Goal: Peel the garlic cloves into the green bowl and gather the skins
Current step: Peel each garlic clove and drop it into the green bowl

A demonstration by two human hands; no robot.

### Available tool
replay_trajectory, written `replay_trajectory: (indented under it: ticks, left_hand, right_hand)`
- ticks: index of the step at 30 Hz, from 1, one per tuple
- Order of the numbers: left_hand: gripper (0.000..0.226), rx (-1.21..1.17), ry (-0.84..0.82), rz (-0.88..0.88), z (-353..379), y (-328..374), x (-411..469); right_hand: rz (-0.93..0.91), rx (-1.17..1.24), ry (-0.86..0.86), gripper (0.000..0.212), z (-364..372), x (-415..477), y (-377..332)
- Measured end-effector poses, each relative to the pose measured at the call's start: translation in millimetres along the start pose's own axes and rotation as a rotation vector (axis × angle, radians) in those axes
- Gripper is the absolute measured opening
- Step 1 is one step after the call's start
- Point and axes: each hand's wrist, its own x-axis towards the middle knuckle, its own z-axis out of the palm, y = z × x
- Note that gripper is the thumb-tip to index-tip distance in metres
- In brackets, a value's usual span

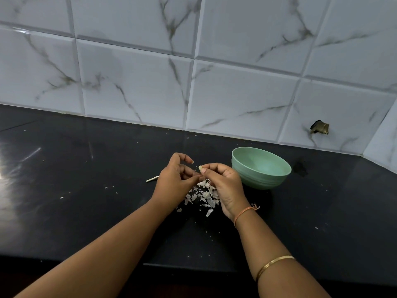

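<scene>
My two hands meet above a heap of white garlic skins [204, 195] on the black counter. My left hand [175, 181] curls its fingers round a small garlic clove [196, 171] that is mostly hidden between the fingers. My right hand [223, 183] pinches at the same clove with thumb and forefinger. The green bowl [261, 167] stands just to the right of my right hand; the part of its inside that I see is bare.
A thin white garlic stem piece [152, 179] lies left of my left hand. Small skin flecks dot the black counter [86, 201]. A tiled wall [193, 72] rises behind, with a dark broken spot [319, 127] at the right. The counter's front edge runs under my forearms.
</scene>
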Motion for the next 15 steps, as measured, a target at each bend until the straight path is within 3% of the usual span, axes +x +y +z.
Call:
replay_trajectory:
  ticks: [3,10,15]
  left_hand:
    - [0.034,-0.01,0.062,-0.032,-1.7,-0.4,0.2]
    - [0.019,-0.044,0.111,-0.098,-0.4,0.5,0.6]
    - [0.018,-0.049,0.219,-0.126,-3.3,-0.7,2.3]
  right_hand:
    - [-0.015,0.019,0.073,0.012,-1.5,2.7,0.0]
    - [-0.019,0.053,0.063,0.013,-1.7,2.4,-0.8]
    - [-0.122,-0.188,0.07,0.017,3.7,4.0,2.5]
